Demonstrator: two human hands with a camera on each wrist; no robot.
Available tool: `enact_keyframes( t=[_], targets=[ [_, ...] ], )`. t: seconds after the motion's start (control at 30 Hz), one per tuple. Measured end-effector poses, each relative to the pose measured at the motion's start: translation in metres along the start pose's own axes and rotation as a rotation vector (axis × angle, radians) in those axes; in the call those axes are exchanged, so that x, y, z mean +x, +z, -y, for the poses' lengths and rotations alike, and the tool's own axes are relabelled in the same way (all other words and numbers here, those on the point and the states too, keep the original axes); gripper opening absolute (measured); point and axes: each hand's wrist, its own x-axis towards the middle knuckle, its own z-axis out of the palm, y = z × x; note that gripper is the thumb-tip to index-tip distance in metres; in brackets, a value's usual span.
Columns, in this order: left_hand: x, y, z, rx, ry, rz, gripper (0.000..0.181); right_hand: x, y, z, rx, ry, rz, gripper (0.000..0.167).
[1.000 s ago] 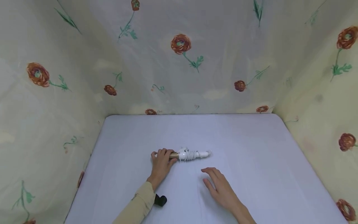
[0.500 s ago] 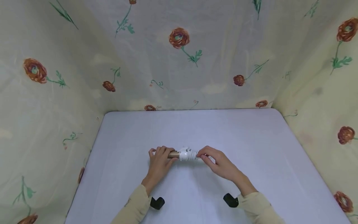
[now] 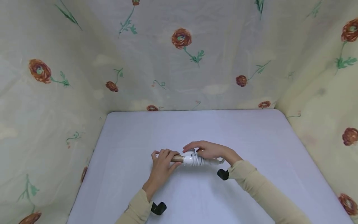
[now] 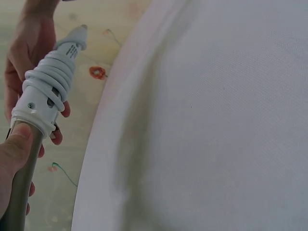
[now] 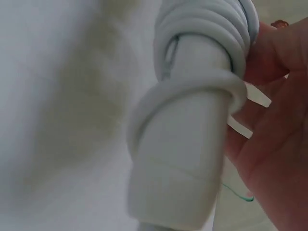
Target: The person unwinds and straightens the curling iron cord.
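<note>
A curling iron is held level just over the white table, its white cord wound round the white handle. My left hand grips its gold-brown barrel; the left wrist view shows the thumb along the barrel by the handle. My right hand is bent round the far side of the handle. Beside the coils, its thumb side shows in the right wrist view. Two of its fingertips show past the handle in the left wrist view. The handle partly hides its grip.
The white tabletop has rounded far corners and is ringed by a flower-printed cloth backdrop. A black wrist mount shows at my left cuff and another black mount at my right cuff.
My right hand came in from the right, touched the handle end of the cord coils, then moved left over the handle's far side. The left hand keeps hold of the barrel.
</note>
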Motion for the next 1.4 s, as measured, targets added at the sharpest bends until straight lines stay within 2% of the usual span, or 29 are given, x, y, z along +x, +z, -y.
enact_keyframes(
  t=[0.17, 0.33, 0.5, 0.67, 0.87, 1.1, 1.27, 1.4],
  targets=[
    [-0.004, 0.000, 0.001, -0.010, 0.000, 0.014, 0.036, 0.003, -0.003, -0.009, 0.038, 0.017, 0.091, 0.051],
    [-0.007, 0.000, 0.002, 0.001, 0.045, 0.044, 0.036, 0.003, -0.009, -0.014, 0.075, 0.012, 0.185, 0.036],
    [-0.010, 0.002, 0.002, 0.013, 0.082, 0.069, 0.036, 0.001, -0.011, -0.015, 0.055, 0.035, 0.227, 0.029],
    [-0.013, 0.003, -0.001, 0.009, 0.098, 0.101, 0.036, -0.001, -0.010, -0.018, 0.059, 0.017, 0.268, 0.025],
    [-0.017, 0.003, -0.001, 0.027, 0.098, 0.115, 0.036, 0.001, -0.005, -0.021, 0.005, 0.021, 0.266, 0.020],
    [-0.013, 0.000, 0.002, 0.023, 0.089, 0.085, 0.035, 0.002, -0.013, -0.011, -0.102, 0.037, 0.239, 0.017],
    [-0.011, 0.002, 0.000, -0.016, 0.077, 0.026, 0.037, -0.001, -0.019, -0.009, -0.074, 0.006, 0.231, 0.016],
    [-0.011, 0.002, -0.002, -0.026, 0.080, 0.008, 0.037, -0.002, -0.020, -0.013, -0.035, -0.007, 0.239, 0.014]
  ],
)
